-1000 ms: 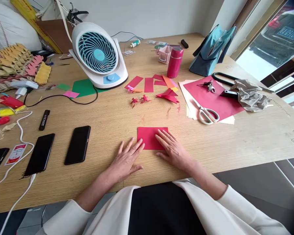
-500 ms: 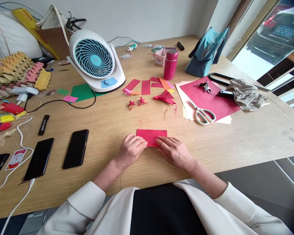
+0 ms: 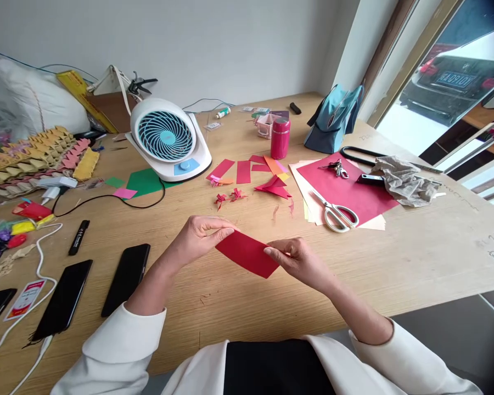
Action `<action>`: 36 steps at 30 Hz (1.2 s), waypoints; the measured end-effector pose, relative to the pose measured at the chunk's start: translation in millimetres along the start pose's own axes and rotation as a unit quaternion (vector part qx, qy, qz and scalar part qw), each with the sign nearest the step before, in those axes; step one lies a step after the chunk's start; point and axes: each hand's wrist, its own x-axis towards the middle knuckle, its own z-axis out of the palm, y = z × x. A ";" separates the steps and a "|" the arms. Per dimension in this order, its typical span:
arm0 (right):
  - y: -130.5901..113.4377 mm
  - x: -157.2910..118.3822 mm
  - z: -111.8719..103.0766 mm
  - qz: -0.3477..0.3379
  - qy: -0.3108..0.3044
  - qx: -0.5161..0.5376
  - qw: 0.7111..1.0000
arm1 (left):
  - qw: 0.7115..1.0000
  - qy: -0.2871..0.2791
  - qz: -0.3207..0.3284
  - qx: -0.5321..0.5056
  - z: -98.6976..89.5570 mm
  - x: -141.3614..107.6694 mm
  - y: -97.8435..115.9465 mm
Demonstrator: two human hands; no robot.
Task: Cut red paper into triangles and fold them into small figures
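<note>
A red paper rectangle (image 3: 249, 254) is held up over the wooden table, tilted down to the right and slightly bowed. My left hand (image 3: 201, 237) pinches its upper left corner between thumb and fingers. At its right end, my right hand (image 3: 297, 260) grips the upper edge with thumb and bent fingers. Beyond the paper lie two small red paper knots (image 3: 236, 194) and a folded red paper piece (image 3: 274, 187). Red strips (image 3: 243, 172) lie behind these, with an orange strip (image 3: 274, 164) beside them.
White-handled scissors (image 3: 340, 217) rest on stacked paper (image 3: 354, 189) at right, near keys and crumpled cloth. A fan (image 3: 168, 140), pink bottle (image 3: 280, 138) and blue bag (image 3: 333, 120) stand behind. Phones (image 3: 126, 280), a marker (image 3: 79, 237) and cables lie at left.
The red paper has been lifted off the table and tilted. Both hands, earlier resting flat on it, now pinch it by its ends. The camera view has shifted upward.
</note>
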 end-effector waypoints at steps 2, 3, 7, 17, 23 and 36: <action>10.8 0.5 -5.9 0.021 -0.016 0.041 0.999 | 0.998 0.001 -0.041 -0.044 -3.7 7.8 -4.8; 17.8 -0.4 -9.3 0.032 -0.034 0.058 0.997 | 0.996 0.000 -0.056 -0.064 -4.7 11.4 -7.6; 44.7 -5.6 -28.0 0.069 -0.119 0.123 0.983 | 0.990 0.003 -0.082 -0.119 -4.9 24.6 -20.3; 19.3 44.3 -9.0 0.013 0.033 0.002 0.999 | 0.991 -0.095 -0.059 -0.071 31.7 57.3 -23.7; 45.3 43.1 -5.0 0.073 -0.026 0.085 0.993 | 0.988 -0.076 -0.095 -0.095 27.1 61.0 -42.5; 81.3 42.7 -18.7 0.163 0.073 0.257 0.950 | 0.863 0.089 -0.206 -0.452 26.7 68.3 -86.8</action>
